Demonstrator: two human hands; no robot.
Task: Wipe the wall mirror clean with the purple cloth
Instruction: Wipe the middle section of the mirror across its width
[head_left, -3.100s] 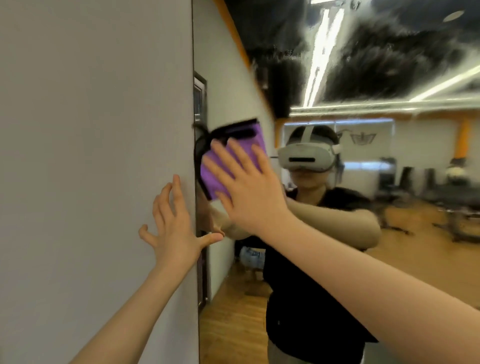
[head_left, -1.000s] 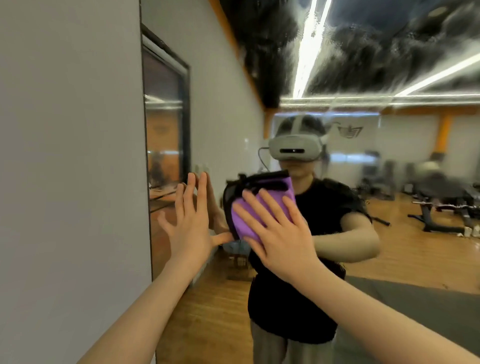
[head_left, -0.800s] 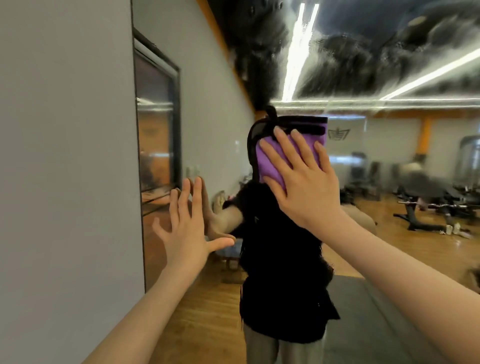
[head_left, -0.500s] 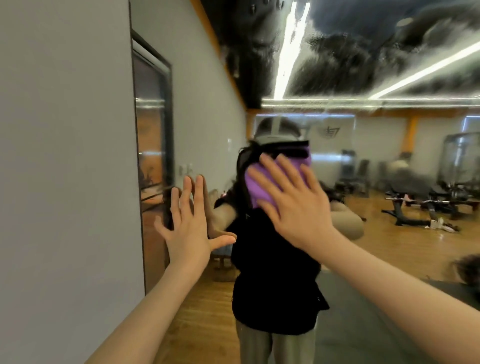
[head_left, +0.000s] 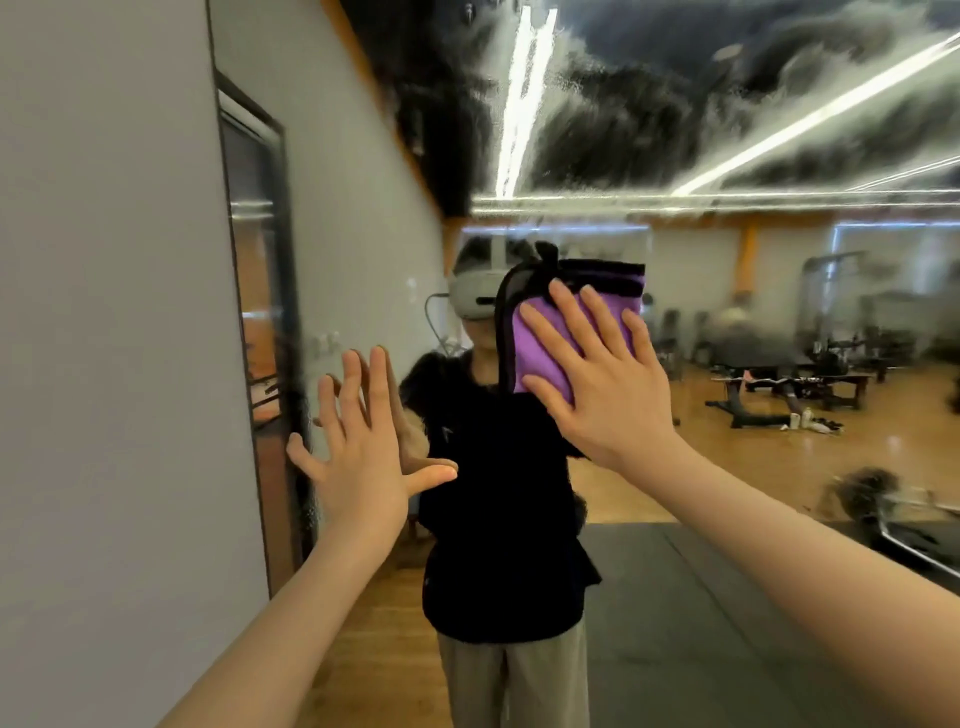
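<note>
Since half a second ago the right hand (head_left: 608, 379) has slid the purple cloth (head_left: 545, 338) rightward across the wall mirror (head_left: 779, 260), so the white headset in the reflection shows again at the cloth's left. The left hand (head_left: 363, 447) has stayed flat on the glass, low and to the left, near the mirror's edge beside the grey wall (head_left: 104, 364).

The right hand lies open on the cloth, fingers straight and spread, palm pinning it to the glass rather than gripping it. The left hand is also open, fingers splayed, holding nothing; the two hands are well apart.

The folded cloth, purple with a black border, sits at head height against the mirror. It looks soft and light, likely to bunch or slip under a loose touch, so broad palm pressure over its middle suits it best. The glass is hard, smooth and breakable, and streaks still cloud its upper part, so much seems left to wipe.
</note>
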